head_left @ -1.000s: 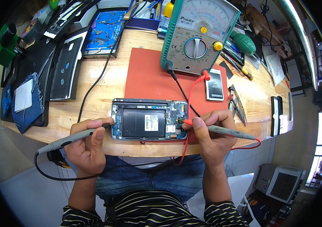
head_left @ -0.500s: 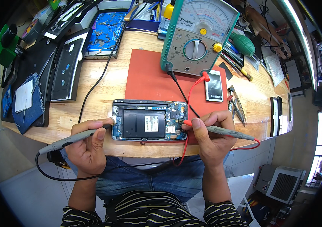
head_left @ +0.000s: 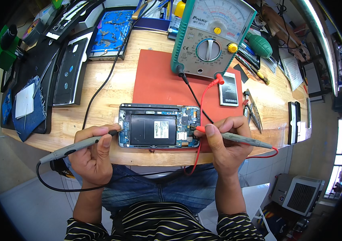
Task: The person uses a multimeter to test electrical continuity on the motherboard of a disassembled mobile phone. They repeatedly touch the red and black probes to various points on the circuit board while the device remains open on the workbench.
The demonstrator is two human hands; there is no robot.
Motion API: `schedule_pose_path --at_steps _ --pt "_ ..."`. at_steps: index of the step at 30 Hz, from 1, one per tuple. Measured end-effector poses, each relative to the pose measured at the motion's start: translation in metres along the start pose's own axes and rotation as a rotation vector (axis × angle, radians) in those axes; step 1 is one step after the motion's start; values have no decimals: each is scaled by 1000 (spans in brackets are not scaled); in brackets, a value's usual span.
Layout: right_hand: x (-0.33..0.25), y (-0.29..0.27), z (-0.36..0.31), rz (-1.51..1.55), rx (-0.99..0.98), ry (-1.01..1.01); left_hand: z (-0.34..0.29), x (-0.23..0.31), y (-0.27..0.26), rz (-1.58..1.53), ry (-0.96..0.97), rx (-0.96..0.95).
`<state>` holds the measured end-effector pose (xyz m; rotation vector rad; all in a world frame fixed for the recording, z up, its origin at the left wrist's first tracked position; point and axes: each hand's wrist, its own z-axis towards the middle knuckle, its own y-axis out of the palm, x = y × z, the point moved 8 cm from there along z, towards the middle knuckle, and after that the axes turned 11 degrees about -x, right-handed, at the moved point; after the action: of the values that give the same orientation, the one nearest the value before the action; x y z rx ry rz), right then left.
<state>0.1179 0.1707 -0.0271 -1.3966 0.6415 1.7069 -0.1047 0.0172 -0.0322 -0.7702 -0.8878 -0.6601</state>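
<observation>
An opened smartphone lies sideways near the table's front edge, partly on an orange mat, its circuit boards and battery bay exposed. My left hand is closed around a grey black-tipped test probe, whose tip is at the phone's left end. With my right hand I grip a grey red-tipped test probe; its tip reaches the board at the phone's right end. Whether either tip makes contact is too small to tell. Behind the phone stands a green-edged analog multimeter, with a black and a red lead plugged in.
A phone battery lies right of the multimeter, near tweezers. At the left are a black tray and a blue cloth. A blue parts board sits at the back. A green rubber blower is at back right.
The view has shifted very slightly. Both hands keep their probes at the same ends of the phone; nothing has been taken hold of or let go.
</observation>
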Motion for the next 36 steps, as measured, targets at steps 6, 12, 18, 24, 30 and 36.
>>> schedule_pose_path --at_steps 6,12,18,24,30,36 --pt "-1 0 1 10 -2 -15 -1 -1 0 -8 -14 3" --pt "-1 0 1 4 0 -10 -1 -1 0 12 -12 -7" --pt "0 0 1 11 -2 -7 0 0 0 11 -11 -12" --pt "-1 0 2 -12 -3 -8 0 1 3 -42 -36 -50" --pt "-1 0 1 -2 -1 5 0 0 2 -11 -49 -62" --pt "0 1 2 18 1 -2 0 0 0 -15 -2 -10"
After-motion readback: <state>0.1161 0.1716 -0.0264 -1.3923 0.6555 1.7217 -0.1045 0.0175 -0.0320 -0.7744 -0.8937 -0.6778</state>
